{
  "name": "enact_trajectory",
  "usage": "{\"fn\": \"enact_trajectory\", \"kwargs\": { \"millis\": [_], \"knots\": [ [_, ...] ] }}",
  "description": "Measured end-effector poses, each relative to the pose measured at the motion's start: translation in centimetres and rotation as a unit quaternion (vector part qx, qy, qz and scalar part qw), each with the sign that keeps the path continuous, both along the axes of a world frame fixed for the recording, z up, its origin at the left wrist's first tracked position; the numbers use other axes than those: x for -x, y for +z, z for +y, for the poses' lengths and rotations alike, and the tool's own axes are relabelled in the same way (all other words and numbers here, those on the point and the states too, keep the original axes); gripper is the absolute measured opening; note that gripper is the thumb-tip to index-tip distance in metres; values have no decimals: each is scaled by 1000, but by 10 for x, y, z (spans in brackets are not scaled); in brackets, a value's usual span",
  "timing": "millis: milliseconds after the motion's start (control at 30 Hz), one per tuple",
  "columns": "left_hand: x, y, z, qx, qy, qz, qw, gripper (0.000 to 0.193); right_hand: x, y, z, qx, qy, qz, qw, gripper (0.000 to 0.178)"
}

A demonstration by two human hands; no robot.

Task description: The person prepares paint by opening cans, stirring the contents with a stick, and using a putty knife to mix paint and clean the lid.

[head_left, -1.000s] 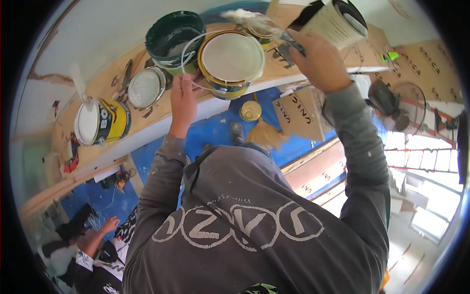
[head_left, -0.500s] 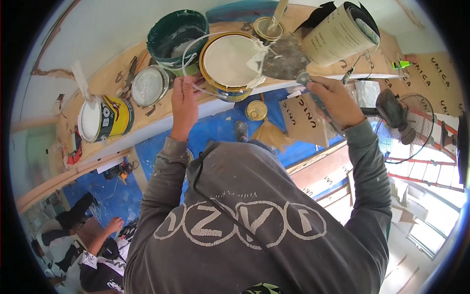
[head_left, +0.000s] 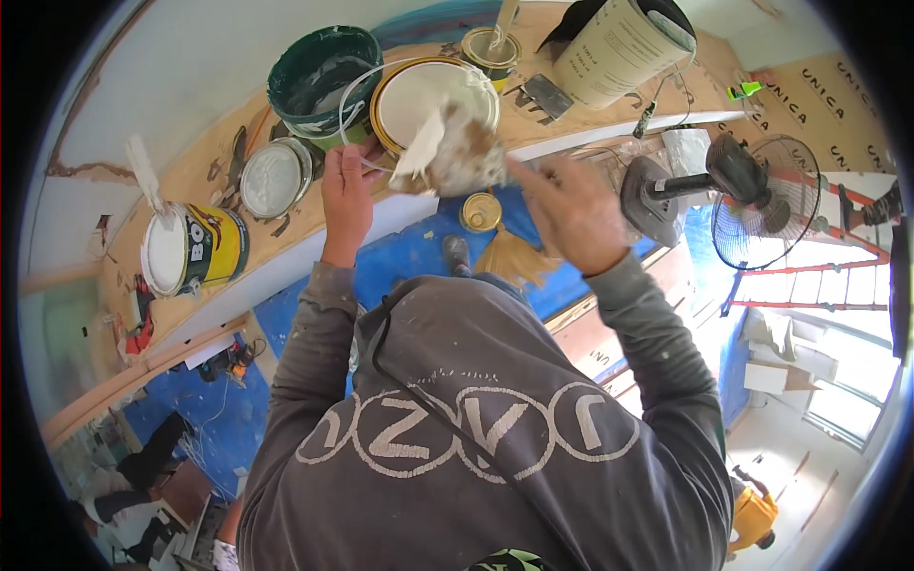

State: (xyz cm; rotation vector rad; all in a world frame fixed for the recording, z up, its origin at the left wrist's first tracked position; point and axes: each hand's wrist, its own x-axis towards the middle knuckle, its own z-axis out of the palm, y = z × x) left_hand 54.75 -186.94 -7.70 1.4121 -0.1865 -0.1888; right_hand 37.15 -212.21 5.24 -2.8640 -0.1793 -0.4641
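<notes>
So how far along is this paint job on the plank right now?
Done: the gold-rimmed can stands open, white paint showing. In hand: the left hand grips its wire handle while the right hand works a paint-caked trowel at its rim. Left: the lid lies beside it; the yellow can sits untouched.

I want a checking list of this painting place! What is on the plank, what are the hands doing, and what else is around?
Surface: wooden plank, paint-smeared.
Job's things: open can of white paint; broad smeared scraper over its edge.
Clutter: green bucket, yellow can, loose lid, small tin, pale tub.
Grippers: left hand at the can's wire handle; right hand holds the scraper, blurred.
Cables: thin cord.
Surroundings: fan, blue floor sheet, red ladder.
</notes>
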Motion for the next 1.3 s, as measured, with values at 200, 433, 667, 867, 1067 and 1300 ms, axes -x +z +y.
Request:
{"fn": "enact_trajectory", "kwargs": {
  "millis": [200, 433, 667, 867, 1067, 1300],
  "knots": [
    [-2, -2, 10, -14, -30, -5, 999, 34, 64, 11, 12, -101, -8, 83, 991, 54],
    [-4, 5, 8, 7, -48, 14, 999, 37, 95, -83, 21, -275, -212, -22, 938, 56],
    [-16, 15, 18, -95, -78, 29, 992, 34, 25, -229, 61, -377, -214, -69, 898, 51],
    [-17, 18, 18, -124, -68, 30, 990, 33, -8, -214, 31, -317, -157, -178, 918, 57],
    [-17, -1, 34, -162, -59, -97, 980, 40, -27, -103, 10, -273, 3, -189, 943, 57],
    [4, 32, 3, -82, -36, 28, 996, 32, -21, 29, -66, -511, 17, 184, 840, 38]
  ]
}}
